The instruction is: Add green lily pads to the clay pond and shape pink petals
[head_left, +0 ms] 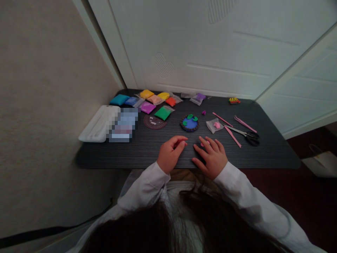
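Apparently shaping by hand: pressing or rolling a small pink piece (202,144) on the worktop (105,154) under the open, spread fingers of the right hand (213,160). Curling the left hand (167,156) nearby, thumb and fingers close together; cannot tell if pinching anything. Lies near the blue disc (190,124) and bagged pink lump (216,125). For picking up, calls for raising the right fingers, then pinching lightly

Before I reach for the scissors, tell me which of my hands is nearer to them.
Right. Your right hand is left of the scissors and closer to you; your left hand is farther left, beyond the right one.
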`<state>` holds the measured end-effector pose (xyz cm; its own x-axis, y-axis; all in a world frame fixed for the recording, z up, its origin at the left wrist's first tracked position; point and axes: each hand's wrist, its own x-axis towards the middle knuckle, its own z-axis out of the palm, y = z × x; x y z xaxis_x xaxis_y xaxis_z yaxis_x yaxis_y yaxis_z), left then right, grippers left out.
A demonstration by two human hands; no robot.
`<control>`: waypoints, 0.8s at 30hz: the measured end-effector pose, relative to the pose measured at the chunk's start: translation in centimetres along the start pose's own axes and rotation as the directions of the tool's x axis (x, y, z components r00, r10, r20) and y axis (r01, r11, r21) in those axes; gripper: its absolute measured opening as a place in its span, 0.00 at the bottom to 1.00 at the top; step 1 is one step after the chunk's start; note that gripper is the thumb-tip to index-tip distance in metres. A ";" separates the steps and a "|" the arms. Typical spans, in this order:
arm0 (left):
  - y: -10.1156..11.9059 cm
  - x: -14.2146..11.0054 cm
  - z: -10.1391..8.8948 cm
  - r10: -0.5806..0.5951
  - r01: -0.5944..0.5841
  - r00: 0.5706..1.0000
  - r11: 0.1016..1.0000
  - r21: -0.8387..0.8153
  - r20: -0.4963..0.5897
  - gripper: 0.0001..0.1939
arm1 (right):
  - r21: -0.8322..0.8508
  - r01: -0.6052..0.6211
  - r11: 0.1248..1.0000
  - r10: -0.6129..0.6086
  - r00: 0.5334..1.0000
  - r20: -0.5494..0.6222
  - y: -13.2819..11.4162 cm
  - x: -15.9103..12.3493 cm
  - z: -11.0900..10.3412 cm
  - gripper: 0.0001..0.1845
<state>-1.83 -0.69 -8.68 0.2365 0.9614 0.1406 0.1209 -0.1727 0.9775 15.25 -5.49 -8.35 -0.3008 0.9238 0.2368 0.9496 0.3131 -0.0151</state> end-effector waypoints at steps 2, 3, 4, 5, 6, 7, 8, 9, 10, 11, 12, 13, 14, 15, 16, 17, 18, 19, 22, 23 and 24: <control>0.0 0.0 0.0 0.000 0.000 1.000 1.000 -0.002 0.004 0.10 | 0.003 0.000 1.000 0.000 1.000 -0.004 0.0 0.0 0.1 0.25; 0.0 0.0 0.0 0.001 -0.001 1.000 1.000 -0.004 0.004 0.10 | 0.003 -0.001 1.000 0.001 1.000 -0.004 0.0 0.0 0.1 0.25; -0.1 0.0 0.0 0.003 -0.003 1.000 1.000 -0.003 0.004 0.10 | 0.004 -0.003 1.000 0.003 1.000 -0.003 0.0 0.0 0.1 0.25; -0.1 0.0 0.0 0.005 -0.005 1.000 1.000 -0.001 0.005 0.10 | 0.005 -0.004 1.000 0.004 1.000 -0.002 0.0 0.0 0.1 0.24; -0.1 0.1 0.0 0.008 -0.008 1.000 1.000 0.002 0.006 0.10 | 0.007 -0.004 1.000 0.004 1.000 -0.001 0.0 0.0 0.1 0.24; -0.1 0.1 0.0 0.009 -0.009 1.000 1.000 0.004 0.007 0.10 | 0.007 -0.005 1.000 0.005 1.000 -0.001 0.0 0.0 0.1 0.24; -0.1 0.0 0.0 0.009 -0.009 1.000 1.000 0.005 0.010 0.10 | 0.007 -0.006 1.000 0.006 1.000 -0.002 0.0 0.1 0.1 0.24; -0.1 0.0 0.0 0.009 -0.009 1.000 1.000 0.004 0.011 0.10 | 0.006 -0.008 1.000 0.008 1.000 -0.004 -0.1 0.1 0.1 0.24; -0.2 0.0 0.0 0.009 -0.009 1.000 1.000 0.003 0.011 0.10 | 0.005 -0.009 1.000 0.009 1.000 -0.005 -0.1 0.1 0.1 0.24; -0.2 0.0 0.1 0.010 -0.010 1.000 1.000 0.002 0.009 0.10 | 0.003 -0.010 1.000 0.010 1.000 -0.005 -0.1 0.1 0.1 0.23; -0.2 0.0 0.1 0.012 -0.012 1.000 1.000 0.004 0.007 0.10 | 0.002 -0.011 1.000 0.011 1.000 -0.006 -0.1 0.2 0.1 0.23; -0.2 0.0 0.1 0.015 -0.015 1.000 1.000 0.006 0.006 0.10 | 0.000 -0.011 1.000 0.011 1.000 -0.006 -0.1 0.2 0.1 0.23; -0.2 0.0 0.1 0.017 -0.017 1.000 1.000 0.008 0.006 0.10 | -0.001 -0.012 1.000 0.012 1.000 -0.005 -0.1 0.2 0.1 0.22; -0.1 0.0 0.1 0.019 -0.019 1.000 1.000 0.008 0.006 0.10 | -0.001 -0.011 1.000 0.011 1.000 -0.005 -0.1 0.2 0.1 0.22; -0.1 0.0 0.1 0.020 -0.020 1.000 1.000 0.006 0.006 0.10 | -0.002 -0.010 1.000 0.010 1.000 -0.005 -0.1 0.2 0.1 0.22; -0.1 0.0 0.1 0.020 -0.020 1.000 1.000 0.004 0.005 0.10 | -0.002 -0.008 1.000 0.008 1.000 -0.006 -0.1 0.2 0.1 0.23; -0.1 0.0 0.1 0.020 -0.020 1.000 1.000 0.003 0.003 0.10 | -0.002 -0.005 1.000 0.005 1.000 -0.007 -0.2 0.2 0.1 0.23; -0.1 0.0 0.1 0.020 -0.020 1.000 1.000 0.004 0.001 0.10 | -0.003 -0.002 1.000 0.002 1.000 -0.008 -0.2 0.2 0.1 0.23; -0.1 0.0 0.0 0.020 -0.020 1.000 1.000 0.018 0.000 0.10 | -0.002 0.003 1.000 -0.003 1.000 -0.007 -0.2 0.1 0.1 0.23; -0.1 0.0 0.0 0.019 -0.019 1.000 1.000 0.019 0.001 0.10 | -0.001 0.003 1.000 -0.003 1.000 -0.006 -0.2 0.0 0.1 0.23; -0.1 0.0 0.0 0.017 -0.017 1.000 1.000 0.018 0.003 0.11 | 0.000 0.003 1.000 -0.003 1.000 -0.006 -0.2 0.0 0.1 0.23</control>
<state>-1.83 -0.70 -8.79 0.2413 0.9577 0.1571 0.1345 -0.1933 0.9719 15.04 -5.55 -8.40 -0.3028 0.9215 0.2431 0.9487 0.3157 -0.0150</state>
